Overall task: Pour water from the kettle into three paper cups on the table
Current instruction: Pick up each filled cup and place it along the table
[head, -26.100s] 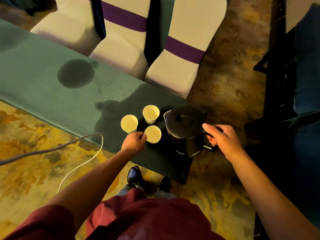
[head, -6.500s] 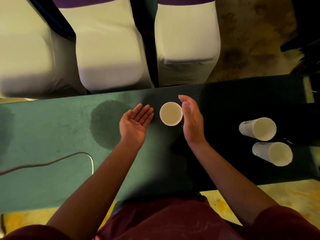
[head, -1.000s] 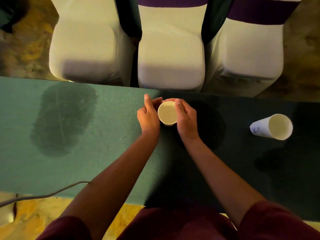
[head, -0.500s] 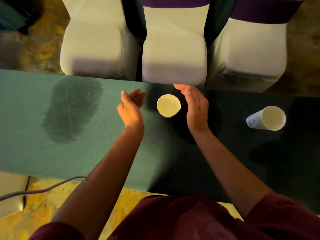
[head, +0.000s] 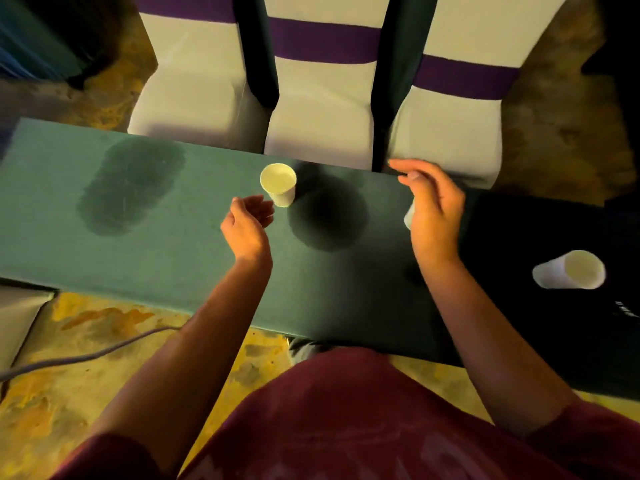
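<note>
Head view, surface (head: 156, 265): long, narrow, green-clothed; it runs left to right with three covered chairs (head: 318, 109) close along its far edge.
Head view, centre paper cup (head: 278, 184): upright near the far edge, free of both hands; judged to be set out at a seat place.
Head view, left hand (head: 247, 225): just beside the cup base, not touching; grip loosely curled, holding nothing.
Head view, right hand (head: 434, 206): raised above the surface; grip spread and empty. A white sliver at its left edge is likely the second cup (head: 408, 216), mostly hidden.
Head view, third cup (head: 569, 274): upright in the dark right end, well apart from the others.
Head view, kettle: not clearly visible; the right end is too dark to tell.
Head view, wet patches (head: 131, 185): two dark stains, one beside the centre cup.
Head view, open room: broad bare cloth left of the centre cup; little margin behind it.
</note>
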`<action>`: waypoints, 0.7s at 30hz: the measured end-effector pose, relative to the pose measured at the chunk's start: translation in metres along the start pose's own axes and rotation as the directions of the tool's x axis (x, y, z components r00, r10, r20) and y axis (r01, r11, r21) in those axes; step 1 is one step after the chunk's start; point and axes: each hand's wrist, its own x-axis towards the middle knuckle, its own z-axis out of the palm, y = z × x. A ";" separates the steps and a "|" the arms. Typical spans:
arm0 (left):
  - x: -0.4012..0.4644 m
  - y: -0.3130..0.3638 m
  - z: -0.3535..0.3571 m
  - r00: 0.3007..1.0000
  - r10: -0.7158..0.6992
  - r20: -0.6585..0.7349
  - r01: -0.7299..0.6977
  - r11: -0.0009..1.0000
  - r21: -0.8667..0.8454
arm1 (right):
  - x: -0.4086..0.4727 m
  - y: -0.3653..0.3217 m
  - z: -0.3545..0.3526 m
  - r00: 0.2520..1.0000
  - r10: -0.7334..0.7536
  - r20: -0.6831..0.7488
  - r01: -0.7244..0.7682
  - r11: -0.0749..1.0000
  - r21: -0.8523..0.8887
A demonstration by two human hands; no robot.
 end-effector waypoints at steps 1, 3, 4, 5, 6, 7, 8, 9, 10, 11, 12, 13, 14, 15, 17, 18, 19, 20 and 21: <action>-0.017 -0.003 0.002 1.000 -0.013 0.009 0.013 1.000 -0.004 | -0.005 -0.004 -0.019 1.000 0.006 -0.010 -0.006 1.000 0.013; -0.052 -0.016 0.008 0.998 -0.038 0.046 0.038 0.999 -0.003 | -0.017 -0.013 -0.060 0.999 0.019 -0.030 -0.019 1.000 0.007; -0.068 -0.021 0.011 0.996 -0.053 0.077 0.052 0.999 0.010 | -0.023 -0.015 -0.078 0.999 0.015 -0.044 -0.015 1.000 -0.007; -0.081 -0.027 0.017 0.991 -0.069 0.114 0.066 0.997 0.031 | -0.027 -0.017 -0.096 0.999 0.007 -0.054 -0.008 1.000 -0.021; -0.093 -0.033 0.022 0.985 -0.087 0.148 0.080 0.995 0.055 | -0.032 -0.018 -0.111 0.998 0.006 -0.058 -0.008 0.999 -0.038; -0.109 -0.042 0.030 0.976 -0.111 0.189 0.098 0.992 0.080 | -0.038 -0.020 -0.132 0.997 0.008 -0.074 -0.012 0.998 -0.058; -0.124 -0.048 0.040 0.962 -0.142 0.233 0.120 0.987 0.105 | -0.042 -0.023 -0.151 0.995 0.014 -0.098 -0.022 0.997 -0.078; -0.136 -0.054 0.046 0.947 -0.167 0.276 0.135 0.982 0.132 | -0.046 -0.023 -0.164 0.992 0.033 -0.120 -0.044 0.995 -0.089; -0.151 -0.060 0.058 0.925 -0.190 0.329 0.143 0.977 0.161 | -0.049 -0.024 -0.184 0.987 0.045 -0.154 -0.061 0.993 -0.104; -0.162 -0.065 0.066 0.906 -0.205 0.371 0.145 0.972 0.184 | -0.052 -0.024 -0.198 0.982 0.054 -0.181 -0.076 0.990 -0.117; -0.174 -0.069 0.076 0.888 -0.216 0.407 0.141 0.968 0.206 | -0.054 -0.023 -0.213 0.975 0.063 -0.215 -0.091 0.988 -0.123; -0.184 -0.073 0.087 0.872 -0.226 0.435 0.140 0.965 0.220 | -0.055 -0.021 -0.229 0.966 0.072 -0.249 -0.107 0.986 -0.130; -0.194 -0.077 0.099 0.855 -0.236 0.462 0.141 0.963 0.232 | -0.057 -0.019 -0.245 0.956 0.084 -0.283 -0.127 0.982 -0.140; -0.203 -0.082 0.111 0.841 -0.252 0.480 0.152 0.959 0.238 | -0.058 -0.015 -0.260 0.944 0.099 -0.314 -0.153 0.977 -0.150; -0.220 -0.097 0.141 0.814 -0.292 0.503 0.178 0.948 0.262 | -0.053 -0.005 -0.294 0.916 0.136 -0.379 -0.209 0.965 -0.161; -0.223 -0.101 0.144 0.811 -0.305 0.500 0.192 0.945 0.265 | -0.055 0.001 -0.299 0.910 0.163 -0.382 -0.241 0.957 -0.165; -0.226 -0.106 0.150 0.803 -0.316 0.505 0.206 0.943 0.263 | -0.056 0.005 -0.305 0.908 0.190 -0.374 -0.268 0.948 -0.172; -0.232 -0.116 0.164 0.790 -0.338 0.512 0.219 0.935 0.279 | -0.054 0.012 -0.317 0.905 0.217 -0.365 -0.297 0.938 -0.181; -0.236 -0.125 0.179 0.778 -0.357 0.517 0.227 0.927 0.300 | -0.050 0.020 -0.327 0.907 0.235 -0.350 -0.313 0.931 -0.185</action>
